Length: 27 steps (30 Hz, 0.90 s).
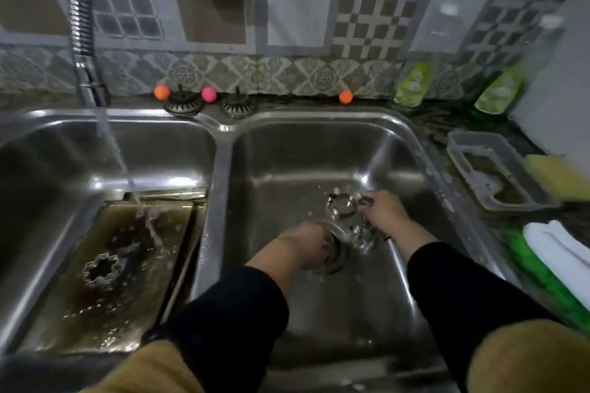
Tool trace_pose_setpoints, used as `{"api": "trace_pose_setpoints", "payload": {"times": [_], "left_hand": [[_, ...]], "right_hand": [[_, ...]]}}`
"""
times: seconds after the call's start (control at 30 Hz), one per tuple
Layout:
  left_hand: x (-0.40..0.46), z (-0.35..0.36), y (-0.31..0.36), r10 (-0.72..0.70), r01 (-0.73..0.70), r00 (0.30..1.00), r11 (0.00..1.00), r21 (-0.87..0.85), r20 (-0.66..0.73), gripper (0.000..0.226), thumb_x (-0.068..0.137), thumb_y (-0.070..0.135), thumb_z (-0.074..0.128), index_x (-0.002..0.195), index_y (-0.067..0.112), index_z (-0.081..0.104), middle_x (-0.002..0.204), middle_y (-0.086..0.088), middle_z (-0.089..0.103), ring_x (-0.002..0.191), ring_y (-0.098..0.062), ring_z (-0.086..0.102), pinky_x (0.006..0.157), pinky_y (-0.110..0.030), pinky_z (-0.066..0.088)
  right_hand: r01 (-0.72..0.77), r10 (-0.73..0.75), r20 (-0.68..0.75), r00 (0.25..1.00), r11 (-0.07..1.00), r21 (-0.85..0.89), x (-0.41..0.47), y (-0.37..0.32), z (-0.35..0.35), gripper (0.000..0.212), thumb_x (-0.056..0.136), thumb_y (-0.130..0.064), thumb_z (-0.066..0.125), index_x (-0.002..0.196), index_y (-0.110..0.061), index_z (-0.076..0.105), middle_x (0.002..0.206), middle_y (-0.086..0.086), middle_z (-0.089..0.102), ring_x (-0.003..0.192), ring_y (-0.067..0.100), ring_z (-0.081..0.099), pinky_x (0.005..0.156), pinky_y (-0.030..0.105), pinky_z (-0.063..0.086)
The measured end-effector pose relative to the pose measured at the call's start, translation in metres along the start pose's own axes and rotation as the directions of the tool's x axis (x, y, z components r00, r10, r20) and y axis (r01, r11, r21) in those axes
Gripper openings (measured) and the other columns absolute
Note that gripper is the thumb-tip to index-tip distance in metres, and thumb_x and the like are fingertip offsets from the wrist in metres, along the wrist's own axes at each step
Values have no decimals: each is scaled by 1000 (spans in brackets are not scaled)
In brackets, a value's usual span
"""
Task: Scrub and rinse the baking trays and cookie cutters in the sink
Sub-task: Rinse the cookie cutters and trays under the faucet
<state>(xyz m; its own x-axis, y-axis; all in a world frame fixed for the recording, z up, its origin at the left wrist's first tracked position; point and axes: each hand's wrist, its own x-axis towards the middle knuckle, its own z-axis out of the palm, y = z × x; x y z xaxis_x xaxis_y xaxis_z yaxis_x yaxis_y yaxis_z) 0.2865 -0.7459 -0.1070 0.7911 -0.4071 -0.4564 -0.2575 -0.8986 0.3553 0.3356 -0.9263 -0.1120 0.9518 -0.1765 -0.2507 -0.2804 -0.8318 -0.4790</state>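
Note:
A stained baking tray [105, 306] lies in the left sink basin [48, 163] under running water, with a flower-shaped cookie cutter [100, 268] on it. A second tray edge [188, 233] shows beneath it. In the right basin [287, 169], several metal cookie cutters [343, 204] lie by the drain [335, 252]. My right hand [383, 209] reaches down onto the cutters, fingers curled among them. My left hand [305, 239] is at the drain, its fingers hidden behind the wrist; what it holds I cannot tell.
The spring faucet [79, 25] pours into the left basin. Two sink strainers [183, 102] and coloured balls sit on the back ledge. Green detergent bottles [498, 92], a plastic container [498, 175], a yellow sponge [558, 175] and a white cloth [562, 252] are on the right counter.

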Motion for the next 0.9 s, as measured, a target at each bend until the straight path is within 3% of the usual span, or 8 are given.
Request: {"api": "trace_pose_setpoints", "payload": {"times": [0.2,0.33,0.47,0.53,0.67,0.9], "left_hand": [[16,16,1,-57,58,998,998,-17,10,34,89,32,54,122,31,60,123,1,60,113,-24,57,92,-32,48],[15,16,-3,-86,86,996,996,-12,16,35,90,29,53,125,30,58,124,-2,60,112,-25,57,89,-32,47],[9,6,-6,-67,67,998,998,-4,-8,35,90,28,52,124,36,59,124,1,62,111,-23,58,94,-35,49],[0,-4,-9,-46,47,998,999,11,-45,34,92,30,50,124,35,59,125,0,62,112,-23,58,95,-36,49],[-37,-35,-25,-6,6,993,1000,5,-121,36,94,32,50,131,32,54,131,0,58,118,-23,55,99,-35,46],[-128,-80,-87,36,-75,914,994,-81,-404,31,95,20,50,122,20,64,120,-6,67,113,-24,60,91,-28,44]], "right_hand": [[8,-6,54,999,999,-44,34,16,23,38,94,-19,55,131,-23,57,134,9,56,116,29,56,100,34,45],[54,-47,67,997,993,-103,29,22,18,40,93,-27,55,134,-28,54,137,7,53,117,27,55,99,32,45],[96,-82,91,992,982,-161,11,6,1,43,93,-22,52,135,-30,50,136,7,54,116,26,55,95,31,47],[147,-121,145,982,972,-183,-7,-10,-7,41,94,-23,53,134,-32,51,133,6,56,106,23,61,88,28,49],[274,-219,258,941,940,-202,-51,-52,-19,41,93,-31,55,134,-30,51,142,-2,48,122,18,52,95,25,42],[480,-451,181,874,861,-169,-124,-166,-18,42,92,-34,56,133,-26,53,127,4,61,118,22,55,97,30,43]]}}
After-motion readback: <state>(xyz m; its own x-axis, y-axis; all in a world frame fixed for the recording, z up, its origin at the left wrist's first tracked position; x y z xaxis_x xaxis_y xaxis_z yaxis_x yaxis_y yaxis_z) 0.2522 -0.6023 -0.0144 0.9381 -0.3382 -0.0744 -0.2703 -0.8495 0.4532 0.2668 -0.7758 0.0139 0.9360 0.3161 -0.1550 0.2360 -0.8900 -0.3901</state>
